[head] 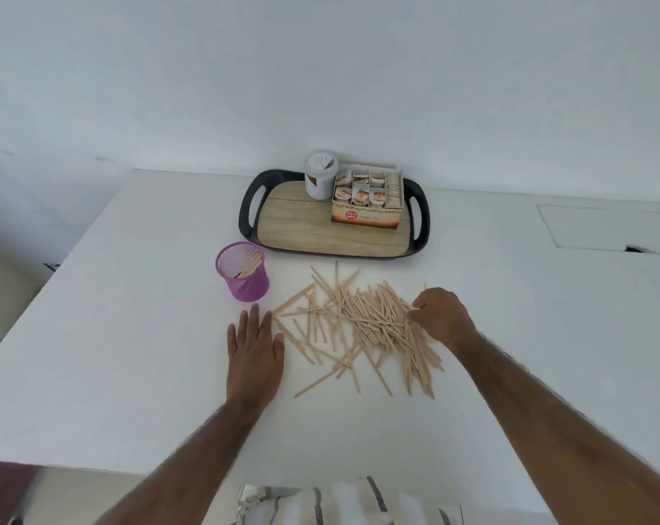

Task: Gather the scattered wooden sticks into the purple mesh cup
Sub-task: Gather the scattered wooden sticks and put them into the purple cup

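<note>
Several pale wooden sticks [362, 327] lie in a loose heap on the white table, thickest toward the right. The purple mesh cup [243, 272] stands upright to the heap's upper left and holds a few sticks leaning against its right wall. My left hand [254, 348] rests flat on the table, fingers spread, just left of the heap and below the cup. My right hand [440, 316] sits on the heap's right edge with thumb and fingers pinched on a stick.
A black-rimmed tray [246, 206] with a wood-look base stands behind the heap, carrying a white jar [320, 175] and an open box of sachets [368, 198]. The table's front edge runs near my arms; its left edge slants away behind the cup.
</note>
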{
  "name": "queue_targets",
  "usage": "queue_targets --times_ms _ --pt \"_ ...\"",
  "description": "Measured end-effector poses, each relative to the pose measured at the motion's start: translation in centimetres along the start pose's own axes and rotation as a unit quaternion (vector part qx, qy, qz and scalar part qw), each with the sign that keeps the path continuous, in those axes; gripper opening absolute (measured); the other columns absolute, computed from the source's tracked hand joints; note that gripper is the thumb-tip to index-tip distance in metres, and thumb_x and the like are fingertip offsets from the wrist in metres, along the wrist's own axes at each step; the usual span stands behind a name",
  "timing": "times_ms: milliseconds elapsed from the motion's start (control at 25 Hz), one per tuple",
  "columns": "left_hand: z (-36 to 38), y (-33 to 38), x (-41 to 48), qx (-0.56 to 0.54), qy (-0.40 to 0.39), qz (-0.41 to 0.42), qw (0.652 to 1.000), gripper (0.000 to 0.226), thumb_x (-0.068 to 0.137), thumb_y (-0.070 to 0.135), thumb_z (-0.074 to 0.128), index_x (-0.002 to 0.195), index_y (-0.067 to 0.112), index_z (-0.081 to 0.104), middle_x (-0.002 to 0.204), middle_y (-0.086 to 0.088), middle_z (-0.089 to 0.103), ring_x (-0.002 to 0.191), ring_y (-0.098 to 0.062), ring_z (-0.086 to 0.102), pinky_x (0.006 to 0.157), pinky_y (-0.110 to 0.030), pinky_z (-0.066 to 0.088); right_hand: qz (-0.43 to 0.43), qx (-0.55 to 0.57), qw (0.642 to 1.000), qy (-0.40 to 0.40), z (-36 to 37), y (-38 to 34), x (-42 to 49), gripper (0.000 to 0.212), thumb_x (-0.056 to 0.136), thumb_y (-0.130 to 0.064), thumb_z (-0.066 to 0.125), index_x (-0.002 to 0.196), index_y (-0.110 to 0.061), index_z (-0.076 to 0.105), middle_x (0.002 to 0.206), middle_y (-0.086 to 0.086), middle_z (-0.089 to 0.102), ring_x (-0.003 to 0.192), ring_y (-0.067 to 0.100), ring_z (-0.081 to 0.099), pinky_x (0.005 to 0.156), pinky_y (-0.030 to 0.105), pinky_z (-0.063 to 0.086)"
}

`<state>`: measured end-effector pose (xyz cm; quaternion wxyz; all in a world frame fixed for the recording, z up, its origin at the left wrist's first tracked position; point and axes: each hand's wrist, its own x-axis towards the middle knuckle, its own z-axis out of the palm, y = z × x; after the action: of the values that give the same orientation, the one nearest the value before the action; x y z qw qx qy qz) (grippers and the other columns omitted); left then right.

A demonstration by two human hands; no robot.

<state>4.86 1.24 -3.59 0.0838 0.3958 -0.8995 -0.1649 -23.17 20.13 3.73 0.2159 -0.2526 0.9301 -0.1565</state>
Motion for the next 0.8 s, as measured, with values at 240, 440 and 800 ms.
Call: queue_targets --times_ms 240,440,800 --pt "1.8 6.8 0.4 -0.007 -0.047 0.189 0.981 0.055 0.108 0.027 0.038 0.160 0.013 0.028 0.170 -0.008 0.017 0.159 -0.026 0.006 0.129 -0.044 0.003 -0.129 -0.192 0.973 -0.003 2.4 -1.6 -2.2 0.056 0.083 -0.053 0.074 0.119 -0.011 0.064 0.120 0.007 0.056 0.117 0.026 0.050 0.093 0.041 0.049" --pt "3.5 9.2 0.6 0.048 -0.125 0.206 0.969 0.061 0.110 0.039 0.020 0.164 0.017 0.001 0.173 -0.002 -0.005 0.158 -0.021 -0.013 0.128 -0.043 -0.005 -0.141 -0.243 0.960 0.002 3.5 -3.1 -3.2 0.053 0.087 -0.049 0.072 0.121 -0.010 0.063 0.124 0.009 0.055 0.122 0.028 0.048 0.093 0.042 0.050" --pt "3.6 9.2 0.8 0.031 -0.140 0.200 0.969 0.061 0.111 0.036 0.021 0.164 0.016 -0.002 0.172 -0.002 -0.008 0.157 -0.018 -0.016 0.128 -0.041 -0.005 -0.136 -0.229 0.963 0.038 3.8 -3.4 -4.1 0.020 0.098 -0.011 0.053 0.113 -0.010 0.066 0.114 0.010 0.061 0.114 0.028 0.056 0.088 0.041 0.055"
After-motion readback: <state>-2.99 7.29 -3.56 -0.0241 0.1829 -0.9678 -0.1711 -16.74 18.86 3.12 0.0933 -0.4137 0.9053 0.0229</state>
